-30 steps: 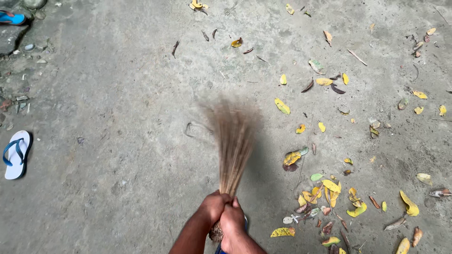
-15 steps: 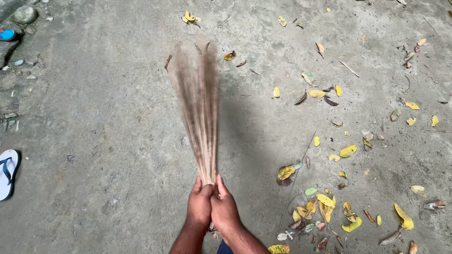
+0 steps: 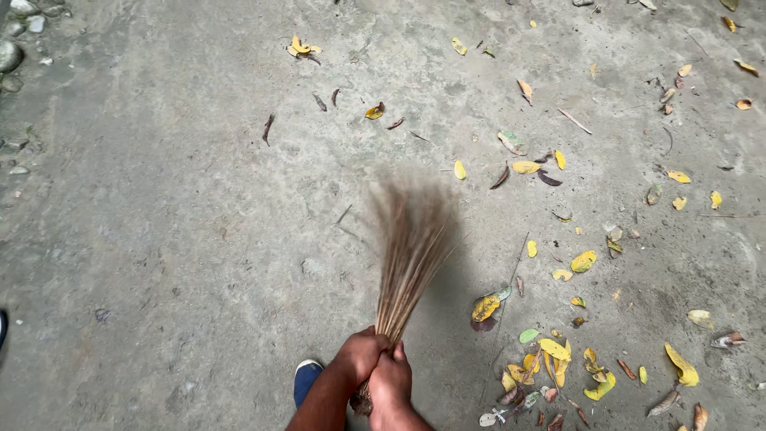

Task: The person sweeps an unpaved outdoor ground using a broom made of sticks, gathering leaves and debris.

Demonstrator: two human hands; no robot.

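A broom of thin brown sticks (image 3: 407, 255) fans out over the grey concrete ground (image 3: 175, 223), its tips blurred by motion. My left hand (image 3: 361, 354) and my right hand (image 3: 391, 381) both grip its bound base at the bottom middle, left hand slightly above. Yellow, green and brown fallen leaves (image 3: 550, 351) lie in a loose heap just right of the broom. More leaves (image 3: 527, 167) are scattered further out to the upper right.
The toe of a blue shoe (image 3: 305, 380) shows beside my left forearm. Stones (image 3: 11, 54) line the top-left edge. A few dark leaves (image 3: 267, 128) and a yellow one (image 3: 300, 46) lie up the middle.
The broom swung from upright on the left back down to the right toward the leaves. The view shifted, so the white-and-blue sandal on the left left the frame and the shoe appeared.
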